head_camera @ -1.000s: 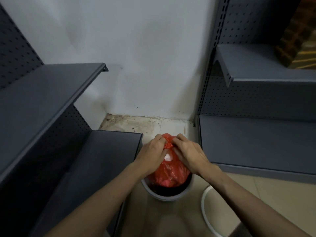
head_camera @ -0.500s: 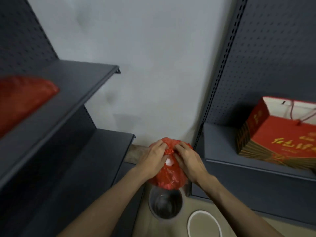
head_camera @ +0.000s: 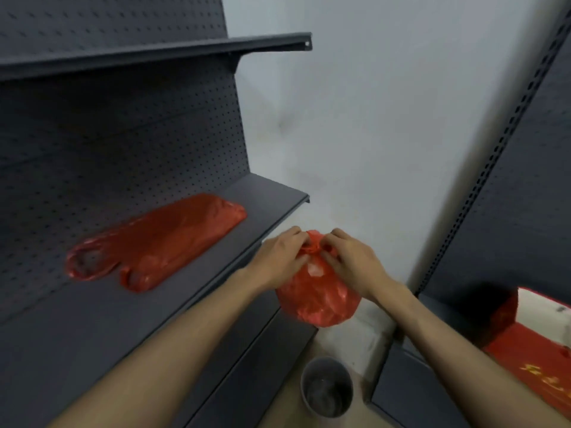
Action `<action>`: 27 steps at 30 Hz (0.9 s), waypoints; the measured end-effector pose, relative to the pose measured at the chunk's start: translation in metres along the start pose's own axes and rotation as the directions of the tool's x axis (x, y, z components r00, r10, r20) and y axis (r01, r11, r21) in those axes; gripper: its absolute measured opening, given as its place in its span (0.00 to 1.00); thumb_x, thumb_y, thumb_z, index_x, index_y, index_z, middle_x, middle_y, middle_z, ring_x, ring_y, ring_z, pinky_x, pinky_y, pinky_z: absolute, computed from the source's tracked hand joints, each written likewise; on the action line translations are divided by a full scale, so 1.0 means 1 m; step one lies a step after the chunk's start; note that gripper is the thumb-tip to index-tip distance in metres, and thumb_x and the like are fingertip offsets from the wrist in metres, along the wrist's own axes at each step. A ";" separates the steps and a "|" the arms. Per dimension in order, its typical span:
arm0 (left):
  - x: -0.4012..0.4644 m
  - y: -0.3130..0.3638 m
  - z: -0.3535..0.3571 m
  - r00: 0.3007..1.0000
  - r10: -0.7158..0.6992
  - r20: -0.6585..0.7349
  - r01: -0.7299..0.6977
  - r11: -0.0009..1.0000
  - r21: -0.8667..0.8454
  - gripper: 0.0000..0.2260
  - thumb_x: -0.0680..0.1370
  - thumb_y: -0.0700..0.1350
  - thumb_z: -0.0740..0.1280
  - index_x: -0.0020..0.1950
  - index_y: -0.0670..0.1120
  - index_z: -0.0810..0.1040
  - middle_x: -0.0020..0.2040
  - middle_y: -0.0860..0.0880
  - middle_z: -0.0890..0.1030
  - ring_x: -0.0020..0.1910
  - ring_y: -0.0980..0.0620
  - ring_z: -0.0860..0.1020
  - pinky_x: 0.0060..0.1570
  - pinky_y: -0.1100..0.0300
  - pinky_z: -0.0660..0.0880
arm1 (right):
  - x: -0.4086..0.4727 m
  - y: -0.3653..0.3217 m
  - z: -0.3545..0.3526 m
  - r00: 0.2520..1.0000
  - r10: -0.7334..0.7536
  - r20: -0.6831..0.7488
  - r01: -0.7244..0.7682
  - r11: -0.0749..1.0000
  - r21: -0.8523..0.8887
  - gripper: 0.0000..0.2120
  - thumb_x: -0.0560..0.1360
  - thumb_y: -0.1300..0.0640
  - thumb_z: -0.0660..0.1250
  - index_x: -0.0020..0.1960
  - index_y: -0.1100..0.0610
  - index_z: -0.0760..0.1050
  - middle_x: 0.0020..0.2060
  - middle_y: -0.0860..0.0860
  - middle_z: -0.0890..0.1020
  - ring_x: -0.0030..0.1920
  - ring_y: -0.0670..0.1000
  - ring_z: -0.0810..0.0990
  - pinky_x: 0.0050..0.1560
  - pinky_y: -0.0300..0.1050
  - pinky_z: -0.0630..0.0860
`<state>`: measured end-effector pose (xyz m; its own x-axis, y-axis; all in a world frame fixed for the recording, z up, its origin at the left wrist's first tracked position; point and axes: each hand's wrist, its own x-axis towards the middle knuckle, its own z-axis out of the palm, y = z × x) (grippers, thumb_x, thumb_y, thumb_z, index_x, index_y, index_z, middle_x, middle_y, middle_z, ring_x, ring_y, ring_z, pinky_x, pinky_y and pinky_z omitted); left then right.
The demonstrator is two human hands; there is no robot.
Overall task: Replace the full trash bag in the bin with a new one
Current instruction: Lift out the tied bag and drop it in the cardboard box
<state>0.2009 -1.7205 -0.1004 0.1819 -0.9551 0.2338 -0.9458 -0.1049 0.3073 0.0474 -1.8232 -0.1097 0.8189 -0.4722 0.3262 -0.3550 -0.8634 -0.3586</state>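
A view from a person's head looks down into a corner lined with dark grey perforated metal shelving. On the left, a shelf [head_camera: 216, 273] holds a flat, unfilled red plastic trash bag [head_camera: 160, 242], lying on its side with its two handle loops toward the left end. A second shelf runs above it. In the middle, two bare forearms reach forward. The left hand [head_camera: 279, 261] and the right hand [head_camera: 355, 262] meet at the gathered neck of a full red trash bag [head_camera: 318, 299], each with fingers curled and pinching the bunched plastic at the top. The bag hangs in the air between the hands, bulging and rounded, with something pale showing through near its neck. It is lifted clear of the bin and sits above and slightly left of it. Below, on the tan floor, stands a small round grey bin [head_camera: 327, 390], with no liner visible inside. A pale wall fills the background. At the far right, a red and white paper gift bag [head_camera: 534, 344] rests on a low shelf.
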 end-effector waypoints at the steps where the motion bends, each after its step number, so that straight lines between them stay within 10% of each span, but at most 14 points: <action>1: -0.012 0.000 -0.009 0.999 -0.039 -0.022 0.040 0.999 0.005 0.11 0.79 0.48 0.65 0.60 0.48 0.76 0.56 0.50 0.75 0.55 0.48 0.77 0.52 0.51 0.74 | 0.004 -0.010 -0.003 0.999 -0.051 0.002 0.051 0.999 0.000 0.06 0.79 0.54 0.62 0.54 0.54 0.74 0.48 0.51 0.76 0.45 0.56 0.79 0.44 0.49 0.72; 14: -0.267 -0.030 -0.155 0.829 -0.492 -0.267 0.539 0.831 0.139 0.11 0.78 0.52 0.65 0.55 0.48 0.75 0.53 0.51 0.77 0.52 0.49 0.77 0.48 0.54 0.72 | 0.021 -0.258 0.027 0.769 -0.632 0.090 0.585 0.754 0.299 0.06 0.77 0.54 0.65 0.53 0.53 0.75 0.46 0.46 0.76 0.48 0.51 0.78 0.46 0.47 0.71; 27: -0.690 0.047 -0.293 0.336 -0.714 -0.614 0.933 0.343 0.111 0.10 0.79 0.51 0.65 0.56 0.47 0.75 0.51 0.51 0.75 0.50 0.48 0.77 0.45 0.52 0.73 | -0.155 -0.670 0.063 0.267 -0.962 -0.059 0.839 0.202 0.505 0.04 0.78 0.51 0.63 0.52 0.49 0.73 0.48 0.44 0.77 0.50 0.52 0.79 0.47 0.49 0.72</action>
<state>0.1095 -0.9850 0.0234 0.9016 -0.0758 0.4258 -0.1849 -0.9575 0.2212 0.1868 -1.1608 0.0252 0.5338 0.6939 0.4833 0.8430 -0.4813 -0.2402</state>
